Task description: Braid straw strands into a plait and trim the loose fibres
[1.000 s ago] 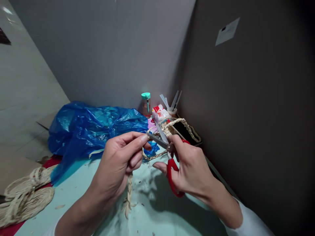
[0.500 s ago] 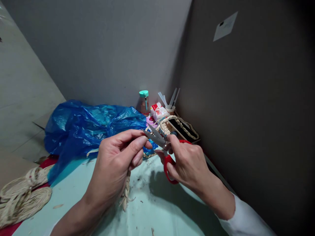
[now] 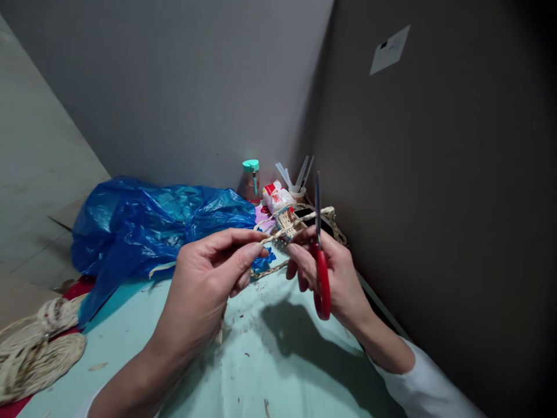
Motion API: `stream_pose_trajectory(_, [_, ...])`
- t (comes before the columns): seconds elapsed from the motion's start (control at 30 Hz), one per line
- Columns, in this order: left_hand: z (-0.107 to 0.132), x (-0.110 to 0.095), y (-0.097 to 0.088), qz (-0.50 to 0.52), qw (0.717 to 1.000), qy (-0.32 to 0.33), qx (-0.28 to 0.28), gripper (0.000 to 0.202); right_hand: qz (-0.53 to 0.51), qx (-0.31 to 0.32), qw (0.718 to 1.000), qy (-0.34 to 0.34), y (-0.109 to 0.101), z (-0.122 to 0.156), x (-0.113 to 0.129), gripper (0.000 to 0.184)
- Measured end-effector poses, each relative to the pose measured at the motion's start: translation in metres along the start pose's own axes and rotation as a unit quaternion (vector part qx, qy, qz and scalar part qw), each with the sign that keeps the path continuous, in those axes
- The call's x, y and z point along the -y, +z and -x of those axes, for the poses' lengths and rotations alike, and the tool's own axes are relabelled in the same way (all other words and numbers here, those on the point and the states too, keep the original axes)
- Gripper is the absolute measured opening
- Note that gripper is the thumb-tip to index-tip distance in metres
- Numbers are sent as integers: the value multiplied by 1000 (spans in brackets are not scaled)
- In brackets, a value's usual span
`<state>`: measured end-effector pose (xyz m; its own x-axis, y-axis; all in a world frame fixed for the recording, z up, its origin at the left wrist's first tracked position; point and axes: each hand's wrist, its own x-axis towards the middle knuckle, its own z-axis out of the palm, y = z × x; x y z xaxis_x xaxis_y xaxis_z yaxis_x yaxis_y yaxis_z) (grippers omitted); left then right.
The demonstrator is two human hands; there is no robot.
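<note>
My left hand point(image 3: 206, 281) is closed, its thumb and forefinger pinching a pale braided cord point(image 3: 281, 233). From that pinch the cord slants up to the right, passing behind the scissor blades. Red-handled scissors point(image 3: 322, 284) stand upright in my right hand point(image 3: 343, 284), their blades together and pointing up. My right thumb and forefinger are close to the cord; whether they touch it I cannot tell. Another stretch of braid point(image 3: 272, 270) shows low between the hands. Behind them lies a small woven piece point(image 3: 287, 220), partly hidden.
A crumpled blue plastic bag point(image 3: 161, 226) lies at the back left. Coiled pale cord point(image 3: 47, 366) rests on the left. Along the back stand a jar with a turquoise lid point(image 3: 251, 181), a red and white packet point(image 3: 277, 196) and a cup of strips point(image 3: 297, 190). Walls rise behind and to the right.
The scissors have turned from pointing left, blades apart at my left fingertips, to upright with blades together. My right fingers have come free beside the cord, which now shows stretching rightward.
</note>
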<state>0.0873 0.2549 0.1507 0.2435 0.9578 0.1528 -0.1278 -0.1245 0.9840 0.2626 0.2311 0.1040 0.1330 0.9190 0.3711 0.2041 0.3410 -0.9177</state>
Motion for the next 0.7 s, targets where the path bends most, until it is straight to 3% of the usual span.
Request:
stream_pose_trajectory(0.07, [0, 0, 1, -51, 999, 9, -5, 11, -113, 13, 993, 27, 2, 0, 6, 29])
stream_pose_trajectory(0.17, [2, 2, 6, -137, 989, 56, -26, 5, -198, 6, 980, 18, 4, -1, 12, 34])
stream_pose_trajectory(0.3, [7, 4, 11, -225, 965, 131, -36, 4, -231, -24, 972, 31, 4, -2, 11, 27])
stream_pose_trajectory(0.47, [9, 7, 13, -272, 947, 169, -24, 11, -254, -2, 966, 37, 3, -2, 8, 31])
stream_pose_trajectory(0.57, [8, 8, 13, -246, 959, 143, -9, 11, -263, 9, 964, 29, 2, -2, 8, 29])
stream_pose_trajectory(0.7, [2, 9, 9, -128, 988, 24, 81, 12, -251, 16, 968, 20, 1, -3, 9, 23])
